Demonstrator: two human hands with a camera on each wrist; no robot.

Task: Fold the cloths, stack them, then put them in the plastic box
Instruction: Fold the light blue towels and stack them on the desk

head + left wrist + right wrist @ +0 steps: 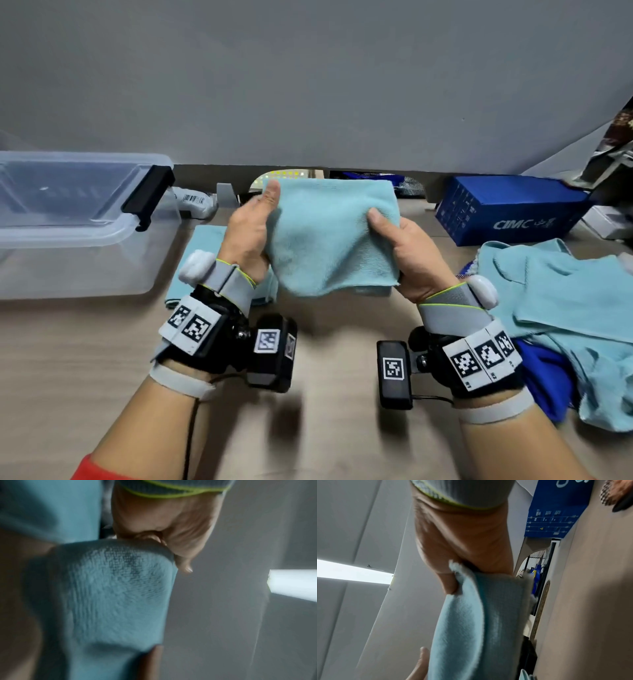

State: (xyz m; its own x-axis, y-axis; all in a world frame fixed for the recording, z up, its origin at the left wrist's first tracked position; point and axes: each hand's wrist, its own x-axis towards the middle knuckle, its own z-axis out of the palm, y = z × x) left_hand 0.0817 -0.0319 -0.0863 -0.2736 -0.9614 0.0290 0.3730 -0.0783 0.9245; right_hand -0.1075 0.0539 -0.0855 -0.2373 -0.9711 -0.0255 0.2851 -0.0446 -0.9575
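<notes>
Folding is in hand: the left hand (248,228) and right hand (407,253) each pinch a side of the pale blue cloth (330,236) above the worktop (102,342), apparently already doubled, so it next needs laying squarely on the folded cloth (205,236) beside the plastic box (68,233).

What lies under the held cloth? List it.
Under the held cloth lies bare table and, at its left, a folded cloth partly covered by the left hand.

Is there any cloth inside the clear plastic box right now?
No, in the head view the plastic box holds no cloth; the light blue cloth is gripped above the table by the left hand and right hand.
</notes>
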